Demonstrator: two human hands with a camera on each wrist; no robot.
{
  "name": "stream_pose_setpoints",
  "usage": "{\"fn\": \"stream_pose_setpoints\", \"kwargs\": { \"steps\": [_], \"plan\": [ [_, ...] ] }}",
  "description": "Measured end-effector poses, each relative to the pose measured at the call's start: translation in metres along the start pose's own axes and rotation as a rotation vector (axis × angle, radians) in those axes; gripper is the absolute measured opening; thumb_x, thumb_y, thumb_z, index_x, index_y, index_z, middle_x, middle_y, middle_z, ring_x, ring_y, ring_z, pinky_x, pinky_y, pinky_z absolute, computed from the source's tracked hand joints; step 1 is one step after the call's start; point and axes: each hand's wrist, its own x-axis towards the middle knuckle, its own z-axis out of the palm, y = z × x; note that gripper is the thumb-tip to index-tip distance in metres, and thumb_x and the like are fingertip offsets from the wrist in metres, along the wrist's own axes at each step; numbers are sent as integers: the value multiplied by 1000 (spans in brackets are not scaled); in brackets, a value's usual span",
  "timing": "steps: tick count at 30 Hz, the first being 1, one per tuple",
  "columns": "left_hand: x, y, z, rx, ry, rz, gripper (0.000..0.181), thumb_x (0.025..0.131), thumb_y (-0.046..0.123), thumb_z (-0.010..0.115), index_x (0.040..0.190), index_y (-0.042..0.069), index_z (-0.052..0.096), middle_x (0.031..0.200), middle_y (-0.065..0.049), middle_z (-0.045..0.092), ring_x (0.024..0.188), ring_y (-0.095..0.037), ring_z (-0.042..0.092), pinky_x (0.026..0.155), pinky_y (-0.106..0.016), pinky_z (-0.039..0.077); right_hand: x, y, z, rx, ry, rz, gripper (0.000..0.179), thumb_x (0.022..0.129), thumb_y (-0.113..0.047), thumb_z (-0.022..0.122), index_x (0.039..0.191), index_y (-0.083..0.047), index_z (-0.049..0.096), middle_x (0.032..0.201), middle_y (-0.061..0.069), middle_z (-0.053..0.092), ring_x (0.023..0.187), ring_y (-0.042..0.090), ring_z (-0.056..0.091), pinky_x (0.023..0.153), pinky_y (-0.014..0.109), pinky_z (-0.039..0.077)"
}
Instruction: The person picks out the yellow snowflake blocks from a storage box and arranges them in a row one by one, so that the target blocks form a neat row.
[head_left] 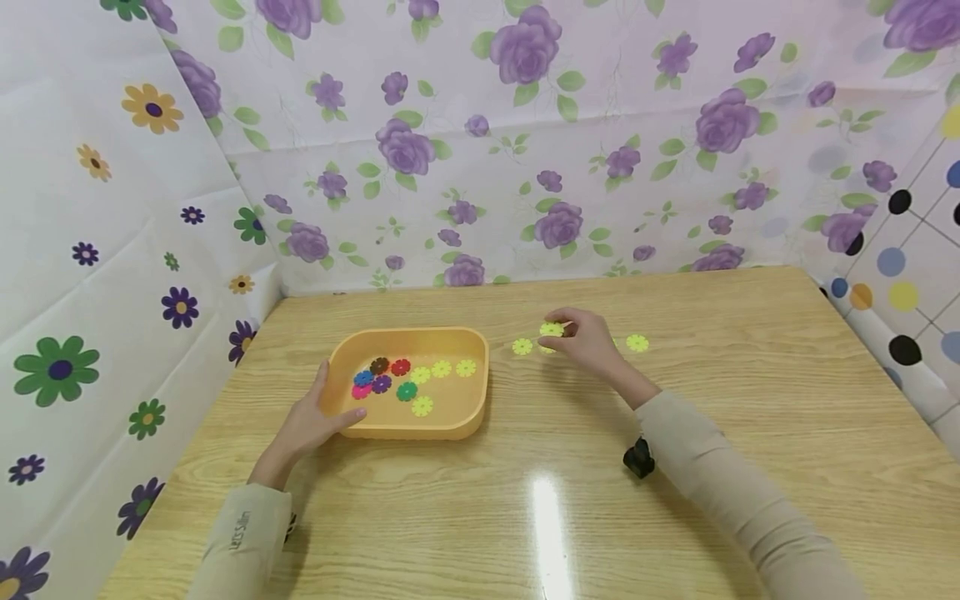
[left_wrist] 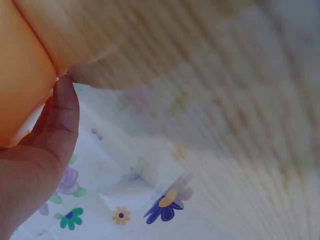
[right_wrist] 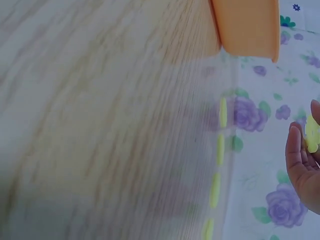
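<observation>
My left hand (head_left: 307, 421) holds an orange plastic tray (head_left: 420, 432) at its near left corner, thumb over the front rim and fingers along the left side. In the left wrist view, fingertips (left_wrist: 65, 95) touch the tray's outer wall. To the tray's right, above the table, my right hand (head_left: 592, 340) pinches a yellow flower-shaped disc (head_left: 552, 329) between thumb and fingers. Several more yellow discs lie in a row beneath and beside that hand, among them a left one (head_left: 522, 347) and a right one (head_left: 637, 342); the hand partly hides the middle ones.
Inside the tray lie several yellow discs (head_left: 422, 406), a green disc (head_left: 407, 392), a red disc (head_left: 401, 367), and brown, blue, pink and purple ones. The wooden table (head_left: 450, 517) meets a flower-patterned sheet (head_left: 465, 208) at the back. A black object (head_left: 639, 458) shows beside the right sleeve.
</observation>
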Motion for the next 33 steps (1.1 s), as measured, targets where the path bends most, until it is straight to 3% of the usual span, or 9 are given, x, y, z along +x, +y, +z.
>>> {"fn": "stream_pose_setpoints", "kwargs": {
  "steps": [15,33],
  "plan": [
    [-1,1,0,3,-5,-4,108,80,46,64,144,12,-15,146,-31,6,129,-50,13,102,-61,17,-1,18,-27,-24,17,111,43,82,-22,69,119,-3,57,120,14,54,97,27,51,76,38,47],
    [2,-1,0,0,-3,3,109,79,47,65,144,12,-15,145,-31,7,129,-51,14,102,-61,17,-3,41,-62,-100,67,89,47,84,-26,67,120,1,55,116,18,54,93,28,52,72,38,47]
  ]
}}
